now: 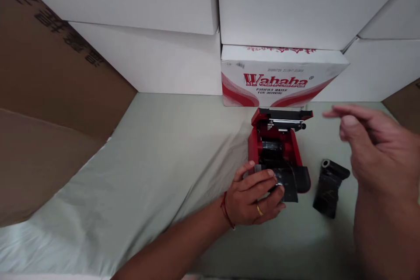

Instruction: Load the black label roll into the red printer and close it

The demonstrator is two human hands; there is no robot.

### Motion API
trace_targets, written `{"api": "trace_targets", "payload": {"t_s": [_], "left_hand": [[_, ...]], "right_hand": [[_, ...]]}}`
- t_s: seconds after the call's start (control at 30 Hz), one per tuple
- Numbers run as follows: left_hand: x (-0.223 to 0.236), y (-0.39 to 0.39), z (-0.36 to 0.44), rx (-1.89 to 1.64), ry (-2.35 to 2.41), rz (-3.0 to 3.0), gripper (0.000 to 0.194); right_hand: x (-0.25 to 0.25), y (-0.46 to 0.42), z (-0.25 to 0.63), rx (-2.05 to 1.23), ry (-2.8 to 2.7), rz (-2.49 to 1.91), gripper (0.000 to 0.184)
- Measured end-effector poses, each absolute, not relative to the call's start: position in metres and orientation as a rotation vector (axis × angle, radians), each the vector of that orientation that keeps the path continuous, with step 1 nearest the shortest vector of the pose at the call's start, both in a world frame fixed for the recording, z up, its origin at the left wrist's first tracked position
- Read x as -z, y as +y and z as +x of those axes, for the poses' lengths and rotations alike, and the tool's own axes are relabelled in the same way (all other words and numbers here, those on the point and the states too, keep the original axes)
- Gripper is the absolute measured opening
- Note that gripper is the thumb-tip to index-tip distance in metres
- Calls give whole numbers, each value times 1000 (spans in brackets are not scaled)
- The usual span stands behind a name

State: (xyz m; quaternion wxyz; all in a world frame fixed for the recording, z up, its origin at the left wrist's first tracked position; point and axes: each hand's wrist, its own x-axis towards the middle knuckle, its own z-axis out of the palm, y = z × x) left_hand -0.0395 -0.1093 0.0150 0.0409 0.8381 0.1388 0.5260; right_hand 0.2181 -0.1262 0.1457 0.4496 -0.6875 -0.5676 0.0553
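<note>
A red and black device (278, 148) with its lid tipped open stands on a pale green cloth (157, 170). My left hand (256, 197), with a ring and a red thread at the wrist, is closed round the device's near black end. A separate black part (330, 186) lies on the cloth just right of the device. My right hand (370, 148) hovers raised above and right of that part, fingers loosely curled and extended, holding nothing visible.
A Wahaha water carton (278, 76) sits right behind the device, among stacked white boxes (147, 57). A brown cardboard box (49, 87) walls off the left side. The cloth stretches to the left and front.
</note>
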Motion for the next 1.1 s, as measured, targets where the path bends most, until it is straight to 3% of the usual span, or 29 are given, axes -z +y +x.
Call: {"api": "trace_targets", "payload": {"t_s": [0.07,0.2,0.43,0.67,0.93,1.1], "left_hand": [[-14,-110,-40,-1598,440,2583,21],[-15,-111,-40,-1611,455,2606,20],[-22,-113,-37,-1657,501,2574,16],[-27,-114,-40,-1639,559,2572,22],[-26,-115,-39,-1596,567,2555,18],[-22,-115,-39,-1633,512,2516,26]], "right_hand": [[-139,-115,220,-174,-1401,-1656,44],[-124,-101,214,-335,-1629,-1572,43],[-112,-142,215,-297,-1744,-1508,36],[-85,-168,219,-271,-1970,-1448,45],[-71,-178,210,-129,-1972,-1468,41],[-69,-176,206,-58,-1971,-1430,44]]}}
